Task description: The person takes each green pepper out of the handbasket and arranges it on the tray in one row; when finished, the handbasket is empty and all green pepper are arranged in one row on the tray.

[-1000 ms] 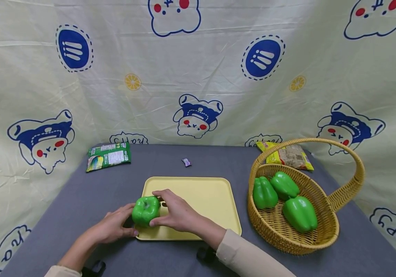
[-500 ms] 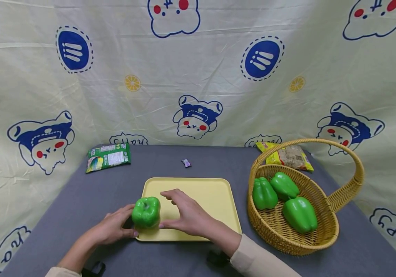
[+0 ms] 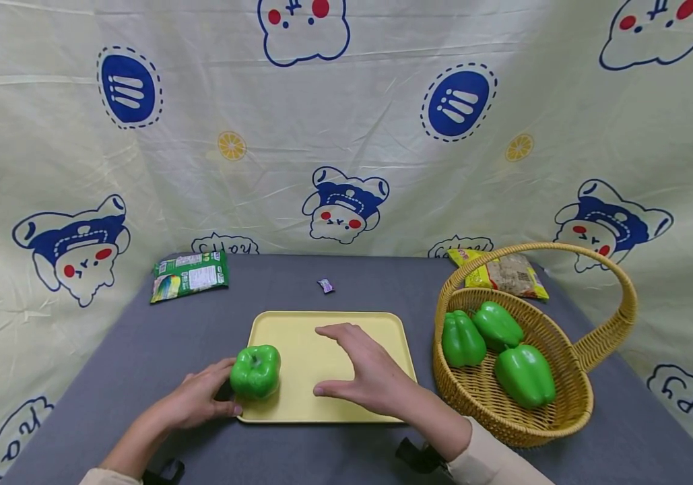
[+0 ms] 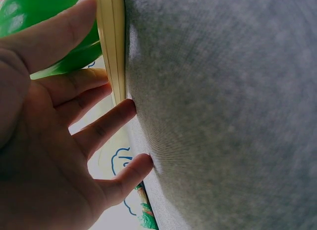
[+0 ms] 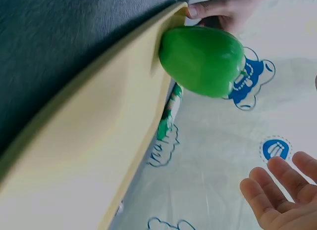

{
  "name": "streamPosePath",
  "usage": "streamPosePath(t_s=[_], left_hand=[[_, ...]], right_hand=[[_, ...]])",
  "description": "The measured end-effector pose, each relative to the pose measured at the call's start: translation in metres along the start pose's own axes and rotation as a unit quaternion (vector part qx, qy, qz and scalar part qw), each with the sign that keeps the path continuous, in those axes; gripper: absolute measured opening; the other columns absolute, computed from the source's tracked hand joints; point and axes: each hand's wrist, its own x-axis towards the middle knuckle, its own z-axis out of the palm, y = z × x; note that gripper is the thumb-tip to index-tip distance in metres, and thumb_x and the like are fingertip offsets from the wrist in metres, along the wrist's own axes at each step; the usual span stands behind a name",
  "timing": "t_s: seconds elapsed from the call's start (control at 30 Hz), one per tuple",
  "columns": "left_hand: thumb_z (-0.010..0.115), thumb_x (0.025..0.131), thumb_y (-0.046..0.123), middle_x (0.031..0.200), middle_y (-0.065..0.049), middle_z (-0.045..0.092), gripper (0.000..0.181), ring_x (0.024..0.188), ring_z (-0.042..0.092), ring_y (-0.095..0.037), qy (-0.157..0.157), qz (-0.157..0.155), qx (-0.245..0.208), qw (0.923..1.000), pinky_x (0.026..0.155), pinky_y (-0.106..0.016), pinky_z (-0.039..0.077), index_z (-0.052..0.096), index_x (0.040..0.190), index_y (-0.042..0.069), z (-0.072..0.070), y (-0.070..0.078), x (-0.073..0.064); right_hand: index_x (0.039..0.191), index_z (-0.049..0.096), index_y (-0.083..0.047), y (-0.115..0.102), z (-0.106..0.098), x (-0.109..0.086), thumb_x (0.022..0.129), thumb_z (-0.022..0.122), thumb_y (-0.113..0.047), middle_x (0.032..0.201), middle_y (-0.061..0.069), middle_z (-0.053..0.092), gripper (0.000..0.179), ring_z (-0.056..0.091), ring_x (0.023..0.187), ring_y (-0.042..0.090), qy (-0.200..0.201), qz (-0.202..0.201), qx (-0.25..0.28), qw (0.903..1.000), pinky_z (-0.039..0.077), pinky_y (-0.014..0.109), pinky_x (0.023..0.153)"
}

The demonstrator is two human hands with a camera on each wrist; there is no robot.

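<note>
A green bell pepper (image 3: 255, 372) stands upright on the left end of a yellow tray (image 3: 352, 404). At the tray's left edge is my left hand (image 3: 197, 397), beside the pepper. In the left wrist view its spread fingers (image 4: 106, 125) reach to the tray rim and the tablecloth, and the thumb lies by the rim in front of the pepper. My right hand (image 3: 373, 370) hovers over the middle of the tray, apart from the pepper, thumb and fingers spread with nothing between them. The right wrist view also catches the pepper (image 5: 200, 62) against the tray's end.
A wicker basket (image 3: 498, 428) with a tall handle stands on the right, holding three green bell peppers (image 3: 524, 376). Farther back lie a green packet (image 3: 190, 275), a small purple-wrapped piece (image 3: 326, 285) and a yellow packet (image 3: 504, 273). A printed cloth hangs behind the table.
My right hand has let go of the pepper and drawn away to the right over the tray. The pepper stays on the tray's left end; my left hand has hardly moved.
</note>
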Motion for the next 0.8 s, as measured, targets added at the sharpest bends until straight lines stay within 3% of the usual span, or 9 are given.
streamPosePath(t_s=[0.23, 0.63, 0.8], left_hand=[[0.078, 0.073, 0.035, 0.141, -0.018, 0.045, 0.077, 0.131, 0.040, -0.041, 0.003, 0.002, -0.002, 1.0000, 0.090, -0.063, 0.030, 0.047, 0.135, 0.002, 0.000, 0.000, 0.000], [0.078, 0.073, 0.036, 0.140, -0.017, 0.047, 0.077, 0.131, 0.041, -0.041, 0.007, 0.001, 0.003, 1.0000, 0.089, -0.062, 0.030, 0.048, 0.135, 0.002, 0.000, 0.001, -0.001], [0.078, 0.073, 0.036, 0.140, -0.016, 0.047, 0.077, 0.130, 0.041, -0.040, 0.005, 0.000, 0.003, 1.0000, 0.089, -0.061, 0.031, 0.048, 0.135, 0.002, 0.000, 0.000, 0.000]], right_hand=[[0.135, 0.048, -0.016, 0.007, -0.024, -0.016, 0.072, 0.077, -0.047, 0.132, -0.001, 0.055, 0.076, 0.052, 0.121, 0.016, 0.026, 0.009, -0.032, 0.9991, 0.047, 0.039, 0.094], [0.131, 0.051, -0.015, 0.026, -0.053, -0.048, 0.070, 0.081, -0.041, 0.125, 0.002, 0.058, 0.073, 0.054, 0.117, 0.020, 0.063, 0.035, -0.094, 0.9930, 0.049, 0.042, 0.090], [0.132, 0.050, -0.016, 0.032, -0.065, -0.063, 0.071, 0.080, -0.038, 0.126, 0.001, 0.057, 0.072, 0.054, 0.117, 0.020, 0.057, 0.070, -0.099, 0.9910, 0.048, 0.043, 0.089]])
